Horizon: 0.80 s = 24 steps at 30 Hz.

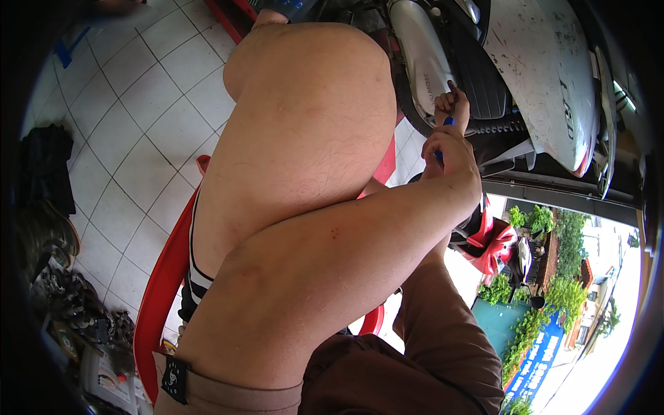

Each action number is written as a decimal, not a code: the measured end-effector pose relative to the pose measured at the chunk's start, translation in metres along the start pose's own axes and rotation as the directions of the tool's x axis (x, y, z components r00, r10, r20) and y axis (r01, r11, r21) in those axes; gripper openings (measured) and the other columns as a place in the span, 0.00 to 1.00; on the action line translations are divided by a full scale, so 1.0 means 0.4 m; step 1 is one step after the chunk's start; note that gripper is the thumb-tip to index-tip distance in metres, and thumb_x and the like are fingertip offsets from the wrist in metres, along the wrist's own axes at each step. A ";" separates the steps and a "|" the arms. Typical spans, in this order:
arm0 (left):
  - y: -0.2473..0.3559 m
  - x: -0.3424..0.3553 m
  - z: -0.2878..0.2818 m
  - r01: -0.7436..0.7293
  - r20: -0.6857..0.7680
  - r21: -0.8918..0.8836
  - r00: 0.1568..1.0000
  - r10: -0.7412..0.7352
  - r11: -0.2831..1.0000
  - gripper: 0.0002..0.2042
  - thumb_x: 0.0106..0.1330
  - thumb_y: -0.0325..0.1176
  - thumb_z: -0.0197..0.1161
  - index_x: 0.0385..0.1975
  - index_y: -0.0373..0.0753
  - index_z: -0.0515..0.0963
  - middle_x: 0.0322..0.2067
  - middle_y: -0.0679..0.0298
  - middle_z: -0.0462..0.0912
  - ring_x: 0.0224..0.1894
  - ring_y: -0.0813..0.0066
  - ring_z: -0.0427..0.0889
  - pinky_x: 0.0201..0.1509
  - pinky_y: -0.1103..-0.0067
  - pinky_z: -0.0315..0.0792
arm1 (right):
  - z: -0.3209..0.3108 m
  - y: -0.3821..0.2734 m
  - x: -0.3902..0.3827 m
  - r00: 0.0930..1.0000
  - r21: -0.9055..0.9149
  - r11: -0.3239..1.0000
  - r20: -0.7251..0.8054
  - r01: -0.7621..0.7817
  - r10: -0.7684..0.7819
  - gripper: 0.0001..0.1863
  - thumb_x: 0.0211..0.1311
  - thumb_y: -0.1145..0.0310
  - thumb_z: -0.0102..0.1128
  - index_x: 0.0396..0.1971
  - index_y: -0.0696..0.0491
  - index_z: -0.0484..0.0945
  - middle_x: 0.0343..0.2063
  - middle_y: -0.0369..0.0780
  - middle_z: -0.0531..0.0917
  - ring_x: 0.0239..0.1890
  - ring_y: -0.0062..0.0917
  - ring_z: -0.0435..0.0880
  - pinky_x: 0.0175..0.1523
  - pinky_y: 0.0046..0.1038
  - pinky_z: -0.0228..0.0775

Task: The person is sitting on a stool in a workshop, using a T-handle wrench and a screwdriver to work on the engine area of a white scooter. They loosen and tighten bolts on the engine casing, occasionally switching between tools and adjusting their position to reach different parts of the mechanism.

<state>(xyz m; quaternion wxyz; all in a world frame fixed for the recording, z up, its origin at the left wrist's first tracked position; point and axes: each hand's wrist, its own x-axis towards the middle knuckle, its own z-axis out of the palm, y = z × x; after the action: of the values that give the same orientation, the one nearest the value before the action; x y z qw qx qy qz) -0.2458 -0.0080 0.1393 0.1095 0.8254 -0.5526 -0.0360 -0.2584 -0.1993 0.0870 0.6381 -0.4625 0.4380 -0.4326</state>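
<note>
Reaching across from the lower left, my left arm ends in my left hand point(448, 144), whose fingers are wrapped round a blue-handled tool point(449, 121). Just beyond it, my right hand point(454, 107) is closed on the same tool, with its index finger stretched toward the machine. A small dark part shows at that fingertip. What kind of tool it is cannot be made out. Both hands are beside the silver cover point(423, 62) of a motorbike point(539, 76), close to its dark wheel and chain area. My left forearm hides most of my right arm.
My bare, bent knee point(311, 117) fills the middle. Under me is a red plastic chair point(162, 304). White floor tiles point(135, 111) stretch to the left, with dark parts and bags point(83, 297) along the edge. A red motorbike point(487, 242) stands toward the bright street.
</note>
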 end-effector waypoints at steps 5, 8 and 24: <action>-0.015 -0.009 -0.011 -0.043 0.005 -0.002 0.999 0.043 0.999 0.11 0.53 0.17 0.57 0.38 0.29 0.73 0.28 0.56 0.75 0.25 0.69 0.75 0.23 0.77 0.68 | -0.008 0.002 0.001 1.000 0.024 1.000 0.004 -0.017 0.017 0.09 0.66 0.71 0.45 0.39 0.59 0.72 0.10 0.31 0.58 0.11 0.16 0.52 0.20 0.20 0.47; -0.019 -0.010 -0.018 -0.048 0.031 -0.032 0.998 0.049 0.998 0.12 0.54 0.17 0.57 0.39 0.30 0.72 0.29 0.56 0.75 0.25 0.68 0.75 0.23 0.77 0.67 | -0.001 0.001 -0.003 1.000 0.007 1.000 -0.021 -0.003 0.003 0.09 0.65 0.71 0.46 0.39 0.59 0.72 0.10 0.31 0.58 0.11 0.16 0.51 0.20 0.20 0.47; -0.166 0.046 -0.057 -0.091 0.173 -0.417 0.969 0.177 0.904 0.14 0.55 0.33 0.63 0.40 0.37 0.80 0.38 0.63 0.83 0.43 0.71 0.82 0.28 0.75 0.72 | 0.014 -0.012 0.024 0.986 -0.065 0.995 -0.151 -0.076 0.065 0.11 0.66 0.69 0.48 0.38 0.61 0.76 0.15 0.35 0.68 0.15 0.17 0.64 0.22 0.21 0.60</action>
<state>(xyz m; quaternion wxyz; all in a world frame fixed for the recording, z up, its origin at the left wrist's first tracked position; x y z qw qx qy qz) -0.1745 0.0024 0.1478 0.2224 0.7362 -0.5971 -0.2279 -0.2516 -0.2082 0.0910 0.6016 -0.4354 0.5156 -0.4274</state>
